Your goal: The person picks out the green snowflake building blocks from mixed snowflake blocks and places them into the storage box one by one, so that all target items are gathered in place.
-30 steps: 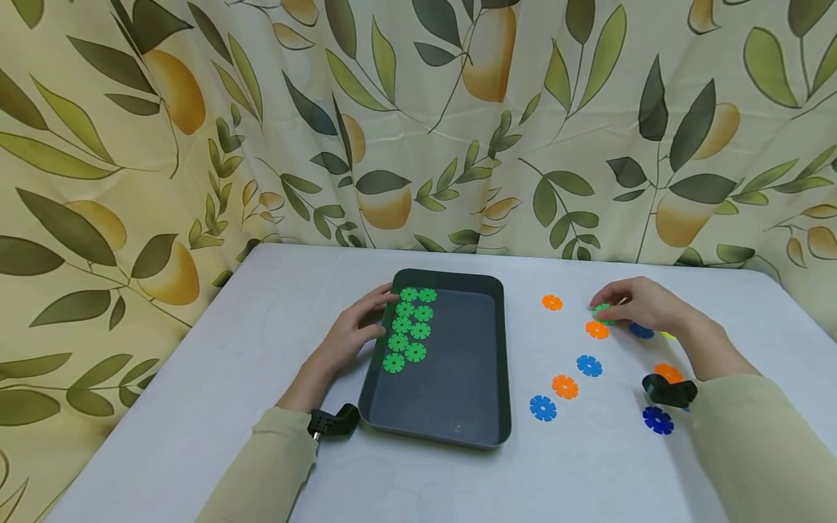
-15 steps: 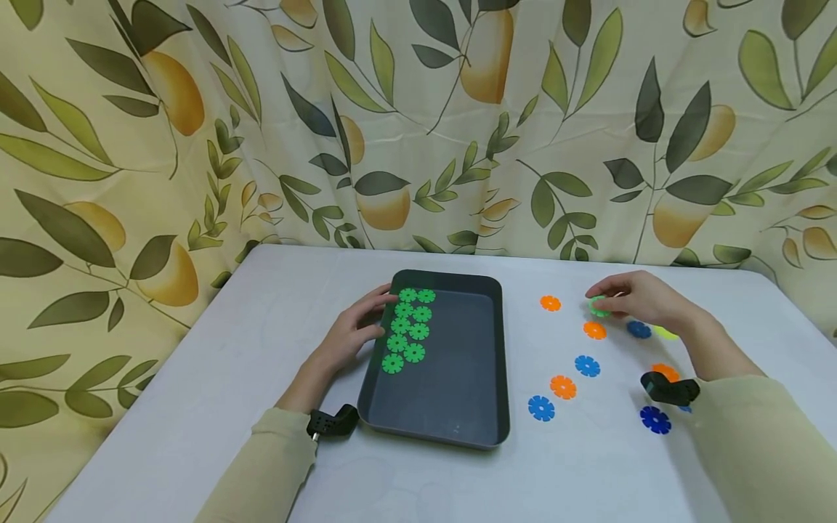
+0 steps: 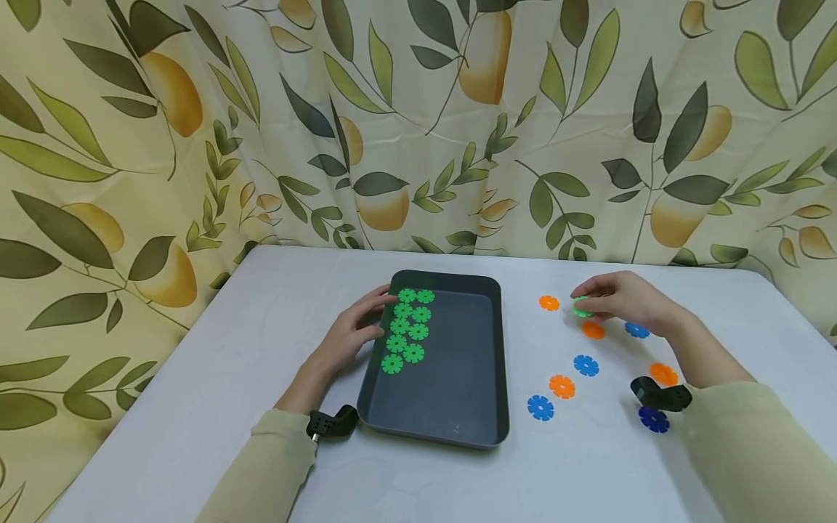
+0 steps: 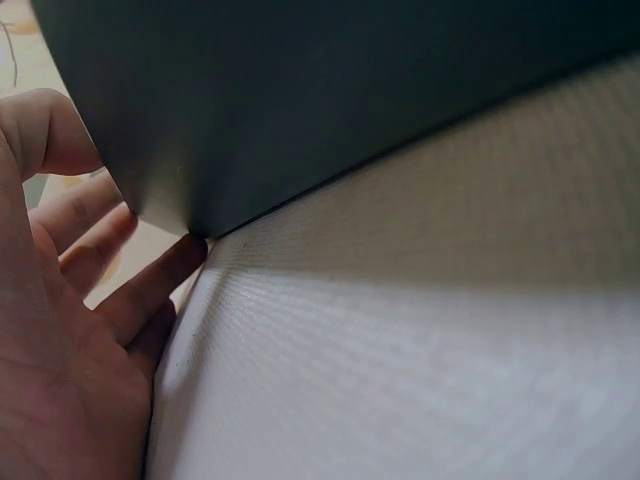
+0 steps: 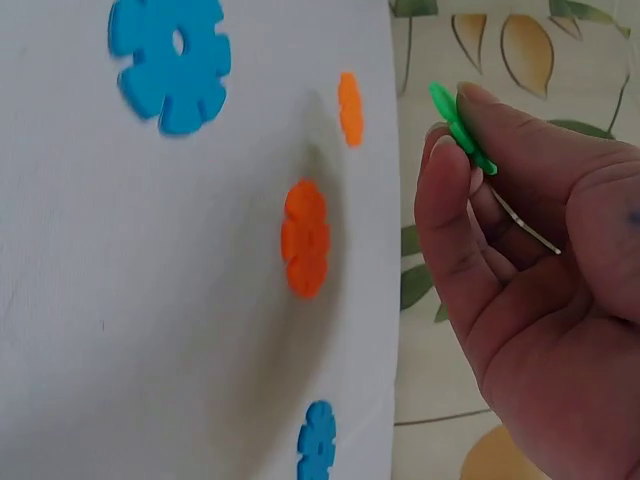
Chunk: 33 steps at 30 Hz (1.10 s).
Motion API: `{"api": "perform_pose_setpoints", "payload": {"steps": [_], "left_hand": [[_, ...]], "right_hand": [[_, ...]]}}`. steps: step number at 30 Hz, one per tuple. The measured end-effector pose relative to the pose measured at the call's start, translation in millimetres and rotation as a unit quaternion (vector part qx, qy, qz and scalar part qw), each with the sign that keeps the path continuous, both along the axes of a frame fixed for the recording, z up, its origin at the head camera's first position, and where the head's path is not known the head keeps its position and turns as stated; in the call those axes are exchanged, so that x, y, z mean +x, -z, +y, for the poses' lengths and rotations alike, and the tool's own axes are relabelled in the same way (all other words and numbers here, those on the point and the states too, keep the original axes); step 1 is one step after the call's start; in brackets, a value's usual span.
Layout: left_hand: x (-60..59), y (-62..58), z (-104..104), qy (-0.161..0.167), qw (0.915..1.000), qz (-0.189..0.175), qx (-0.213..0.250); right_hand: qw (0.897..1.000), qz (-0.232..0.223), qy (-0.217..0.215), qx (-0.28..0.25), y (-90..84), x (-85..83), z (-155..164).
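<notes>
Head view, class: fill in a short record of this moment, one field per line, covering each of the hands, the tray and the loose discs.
Left hand: left hand rests on the left rim of the tray, fingers straight.
Right hand: right hand pinches a green disc, lifted off the table.
Tray contents: nine green discs in two rows along its left side.
Loose discs: orange discs and blue discs lie flat on the table, right of the tray.
Backdrop: leaf-print curtain.

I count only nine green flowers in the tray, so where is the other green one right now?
The green disc is pinched in the right hand, lifted off the table right of the tray, between two orange discs.
</notes>
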<state>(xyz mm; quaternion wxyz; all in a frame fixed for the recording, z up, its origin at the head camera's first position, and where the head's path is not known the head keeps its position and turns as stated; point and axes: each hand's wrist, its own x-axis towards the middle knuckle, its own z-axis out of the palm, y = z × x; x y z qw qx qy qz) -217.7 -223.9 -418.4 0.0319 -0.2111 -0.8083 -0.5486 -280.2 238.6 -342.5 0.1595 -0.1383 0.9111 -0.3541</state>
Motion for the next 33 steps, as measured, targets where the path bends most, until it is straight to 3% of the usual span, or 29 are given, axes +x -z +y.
{"api": "perform_pose_setpoints", "payload": {"steps": [14, 33], "left_hand": [[-0.4, 0.8, 1, 0.0, 1.0, -0.002, 0.006], [0.1, 1.0, 1, 0.005, 1.0, 0.002, 0.006]], "right_hand": [[0.999, -0.014, -0.021, -0.046, -13.4, 10.2, -35], [0.989, -0.039, -0.081, -0.119, -20.6, 23.0, -90]]}}
